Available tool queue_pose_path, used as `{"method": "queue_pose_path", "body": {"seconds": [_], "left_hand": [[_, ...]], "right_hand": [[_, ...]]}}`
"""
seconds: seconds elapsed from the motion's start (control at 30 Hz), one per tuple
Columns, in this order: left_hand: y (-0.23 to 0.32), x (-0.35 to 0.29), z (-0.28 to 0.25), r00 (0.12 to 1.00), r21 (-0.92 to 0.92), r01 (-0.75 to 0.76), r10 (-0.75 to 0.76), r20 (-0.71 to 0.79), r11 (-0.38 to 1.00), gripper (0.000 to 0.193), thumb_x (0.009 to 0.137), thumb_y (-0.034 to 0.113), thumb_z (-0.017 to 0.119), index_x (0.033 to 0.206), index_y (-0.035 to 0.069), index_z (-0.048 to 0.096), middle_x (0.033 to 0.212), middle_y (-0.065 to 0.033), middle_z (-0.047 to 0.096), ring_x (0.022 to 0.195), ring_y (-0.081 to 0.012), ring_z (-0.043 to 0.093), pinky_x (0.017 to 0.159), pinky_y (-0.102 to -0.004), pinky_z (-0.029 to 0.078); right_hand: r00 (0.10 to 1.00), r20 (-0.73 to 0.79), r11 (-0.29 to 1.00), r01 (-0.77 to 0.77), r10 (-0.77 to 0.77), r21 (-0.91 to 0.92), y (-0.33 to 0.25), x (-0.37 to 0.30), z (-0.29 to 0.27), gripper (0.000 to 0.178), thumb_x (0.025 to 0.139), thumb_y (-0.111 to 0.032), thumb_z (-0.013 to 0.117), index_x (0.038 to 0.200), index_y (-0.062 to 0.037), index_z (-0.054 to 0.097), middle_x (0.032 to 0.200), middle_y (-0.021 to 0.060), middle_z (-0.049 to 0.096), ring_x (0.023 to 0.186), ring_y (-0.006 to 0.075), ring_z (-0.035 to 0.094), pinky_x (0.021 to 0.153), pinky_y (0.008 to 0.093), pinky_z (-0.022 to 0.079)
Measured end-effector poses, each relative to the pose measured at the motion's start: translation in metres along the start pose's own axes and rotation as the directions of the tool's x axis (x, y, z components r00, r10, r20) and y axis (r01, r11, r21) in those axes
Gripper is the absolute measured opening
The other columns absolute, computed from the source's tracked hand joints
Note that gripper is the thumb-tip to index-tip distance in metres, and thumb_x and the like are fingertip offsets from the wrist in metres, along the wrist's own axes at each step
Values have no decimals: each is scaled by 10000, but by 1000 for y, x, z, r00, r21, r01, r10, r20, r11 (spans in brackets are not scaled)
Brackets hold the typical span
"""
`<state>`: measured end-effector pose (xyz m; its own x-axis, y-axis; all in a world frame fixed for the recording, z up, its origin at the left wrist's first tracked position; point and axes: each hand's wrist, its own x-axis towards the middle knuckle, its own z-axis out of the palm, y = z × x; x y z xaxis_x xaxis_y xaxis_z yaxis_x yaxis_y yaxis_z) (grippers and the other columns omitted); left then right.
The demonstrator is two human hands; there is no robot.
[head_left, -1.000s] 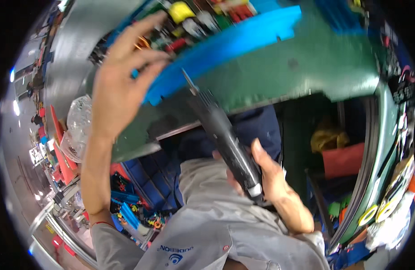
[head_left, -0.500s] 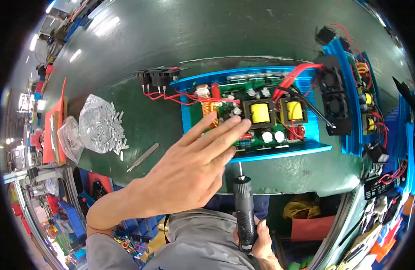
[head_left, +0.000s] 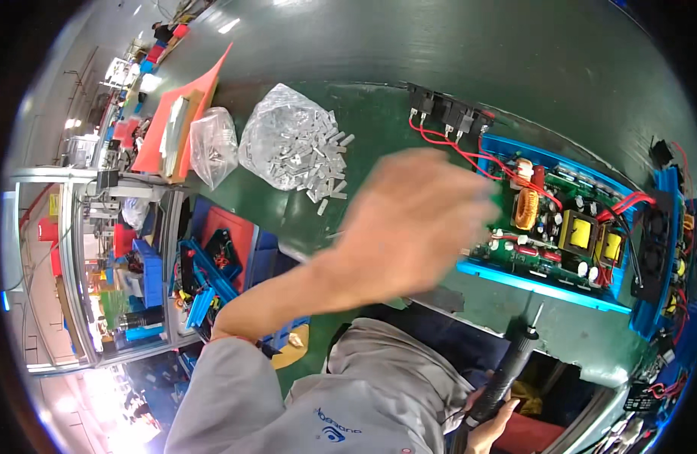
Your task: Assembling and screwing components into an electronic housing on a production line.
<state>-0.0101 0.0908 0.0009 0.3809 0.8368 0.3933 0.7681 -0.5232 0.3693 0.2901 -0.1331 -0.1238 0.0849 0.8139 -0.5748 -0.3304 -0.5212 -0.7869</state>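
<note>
My left hand [head_left: 420, 219] is smeared by motion over the green bench, just left of an open blue metal housing [head_left: 545, 287]. Its fingers cannot be made out. Inside the housing sits a green circuit board with a copper-wound coil [head_left: 527, 209] and yellow-wrapped transformers [head_left: 580, 233]. Red wires run from the board to black sockets [head_left: 458, 116] at its far left. Low in the picture, my right hand [head_left: 493, 430] is closed around a black electric screwdriver [head_left: 507, 371]. The screwdriver's bit points up, near the housing's front edge but apart from it.
A clear plastic bag [head_left: 269, 136] spills small grey pieces [head_left: 318, 163] onto the bench. Beside it lie a second clear bag [head_left: 214, 144] and an orange folder [head_left: 163, 132]. Another blue housing [head_left: 661, 257] stands at the right. A metal frame [head_left: 80, 265] holds bins at the left.
My view has swung left, so the bench things appear farther right. My left hand has lifted off the circuit board and moved left of the housing. The screwdriver has drawn back from the housing edge.
</note>
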Motion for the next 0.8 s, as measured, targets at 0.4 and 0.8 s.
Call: {"method": "queue_pose_path", "body": {"seconds": [0.4,0.8], "left_hand": [[-155,-64,-29,932,482,342,-357,-63,807,253,941,285,657,997,49,730,1029,-143,674,892,-355,663,790,-436,511],[-159,-38,-37,939,674,172,-327,110,719,351,999,343,611,1105,10,650,947,-150,721,826,-229,684,726,-370,503]], "right_hand": [[995,98,932,33,2,-361,-8,-1,36,673,1058,-565,237,1219,-12,585,791,27,606,700,118,542,660,281,441],[971,238,930,101,-15,-353,-39,-3,52,566,1105,-436,271,1372,-5,525,691,20,489,663,110,447,652,277,380]]}}
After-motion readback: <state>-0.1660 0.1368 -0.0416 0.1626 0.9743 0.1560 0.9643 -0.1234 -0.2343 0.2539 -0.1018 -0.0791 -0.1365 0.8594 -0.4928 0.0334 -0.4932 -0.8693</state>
